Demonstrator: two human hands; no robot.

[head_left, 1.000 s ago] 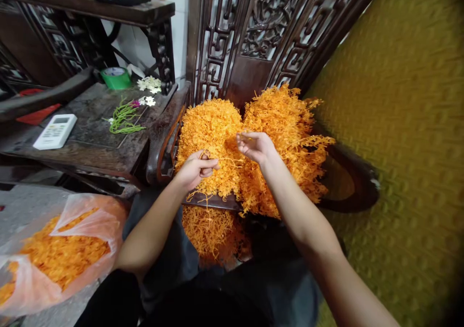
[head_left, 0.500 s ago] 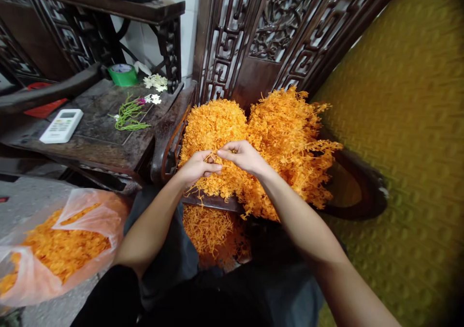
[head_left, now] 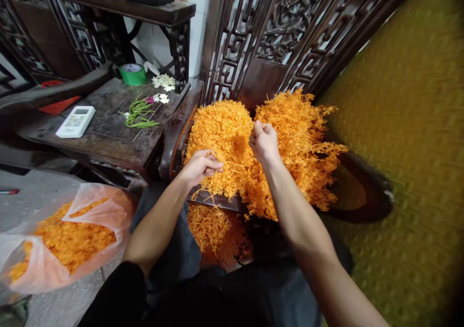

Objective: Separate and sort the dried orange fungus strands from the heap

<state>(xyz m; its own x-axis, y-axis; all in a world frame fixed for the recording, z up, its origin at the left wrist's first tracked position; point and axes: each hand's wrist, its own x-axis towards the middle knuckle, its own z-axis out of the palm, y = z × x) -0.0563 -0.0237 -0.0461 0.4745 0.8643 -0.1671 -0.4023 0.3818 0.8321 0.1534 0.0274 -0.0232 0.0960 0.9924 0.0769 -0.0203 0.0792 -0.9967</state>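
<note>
Two fluffy orange heaps, the left heap [head_left: 221,124] and the right heap [head_left: 297,124], fill a dark wooden chair [head_left: 264,78] with a carved back. Over the left heap, a person's left hand [head_left: 197,168] has its fingers pinched closed on a thin orange strand [head_left: 234,164]. The right hand [head_left: 265,143] is raised, fingers curled tight; whether they grip anything cannot be told. The right heap spreads against the armrest [head_left: 373,191]. To the left, a wooden surface [head_left: 108,141] carries a white remote [head_left: 76,122], green tape [head_left: 132,74], green stems [head_left: 139,113] and white flowers [head_left: 164,81]. Below, a plastic bag [head_left: 119,211] of orange bits sits on the floor [head_left: 68,300].
</note>
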